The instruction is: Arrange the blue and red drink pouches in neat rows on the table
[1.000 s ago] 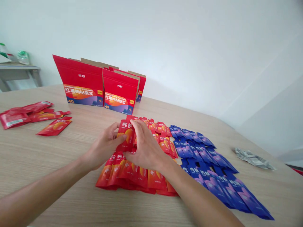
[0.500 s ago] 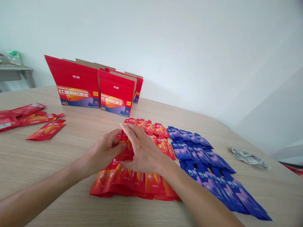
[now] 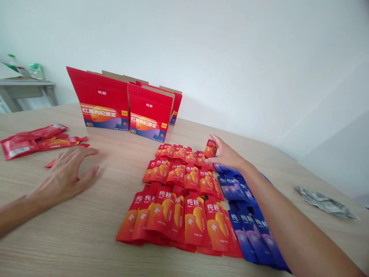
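Note:
My right hand (image 3: 227, 154) holds a red pouch (image 3: 211, 148) between thumb and fingers, at the back right end of the red rows. Below it lie several red pouches (image 3: 195, 221) in three overlapping rows. Several blue pouches (image 3: 250, 231) lie in rows to their right, partly hidden by my right forearm. My left hand (image 3: 69, 171) is at the left with its fingers spread and nothing in it. It partly covers a single red pouch (image 3: 50, 164), beside a loose pile of red pouches (image 3: 23, 148).
Red and blue printed boxes (image 3: 99, 100) with raised flaps stand at the back, before the wall. A crumpled grey-white striped piece (image 3: 325, 202) lies at the right. A side table (image 3: 25, 82) with a green-topped bottle stands far left.
My hands have moved apart from over the red rows. My left hand went left to the loose pouches and opened; my right hand carried a red pouch to the back right. The view shifted slightly.

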### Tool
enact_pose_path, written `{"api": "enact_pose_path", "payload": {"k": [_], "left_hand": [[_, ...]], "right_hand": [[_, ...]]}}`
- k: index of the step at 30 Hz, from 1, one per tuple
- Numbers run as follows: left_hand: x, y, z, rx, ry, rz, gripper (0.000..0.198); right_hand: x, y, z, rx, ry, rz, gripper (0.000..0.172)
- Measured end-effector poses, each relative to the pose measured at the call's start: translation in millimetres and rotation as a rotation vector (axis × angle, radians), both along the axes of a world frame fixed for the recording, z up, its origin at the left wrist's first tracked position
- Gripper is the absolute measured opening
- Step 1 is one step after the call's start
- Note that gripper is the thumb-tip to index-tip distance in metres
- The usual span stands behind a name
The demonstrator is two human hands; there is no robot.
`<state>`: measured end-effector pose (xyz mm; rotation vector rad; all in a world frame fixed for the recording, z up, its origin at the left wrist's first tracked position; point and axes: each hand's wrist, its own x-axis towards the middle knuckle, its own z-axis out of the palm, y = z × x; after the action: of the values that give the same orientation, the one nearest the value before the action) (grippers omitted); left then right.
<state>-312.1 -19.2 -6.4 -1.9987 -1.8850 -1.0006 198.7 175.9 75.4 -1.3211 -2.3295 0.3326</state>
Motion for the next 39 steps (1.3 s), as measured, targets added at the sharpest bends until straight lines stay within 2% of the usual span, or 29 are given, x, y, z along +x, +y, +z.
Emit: {"api": "enact_pose_path", "payload": {"k": [2,5,10,15,25,33,36,39], "left_hand": [[-13,-1,-7.4,-0.047,0.064,0.081,0.041],[-17,0,-11.2,-0.128,0.114,0.173,0.046],[-11,6,-5.4,-0.279,0.127,0.267,0.064],[-9,13,-3.1,-0.358,0.132,0.308,0.064],[-19,23,-21.2,-0.33,0.132,0.242,0.054],[3,6,-4.0,-0.304,-0.002,0.177,0.048],[6,4,-0.7,-0.243,0.026,0.352,0.053],[-3,7,2.5,-0.316,-0.03,0.546,0.068]], "right_hand": [[1,13,-9.1,-0.034,-0.068,0.017,0.128],[-7,27,-20.2,-0.072,-0.146,0.072,0.129],[-17,49,-29.6,-0.151,-0.193,0.162,0.132],[-14,70,-34.4,-0.212,-0.223,0.221,0.136],[-18,80,-43.8,-0.29,-0.294,0.215,0.131],[-20,72,-47.9,-0.365,-0.286,0.236,0.136],[-18,65,-44.2,-0.286,-0.273,0.177,0.135],[-14,55,-37.6,-0.168,-0.254,0.131,0.126]]}}
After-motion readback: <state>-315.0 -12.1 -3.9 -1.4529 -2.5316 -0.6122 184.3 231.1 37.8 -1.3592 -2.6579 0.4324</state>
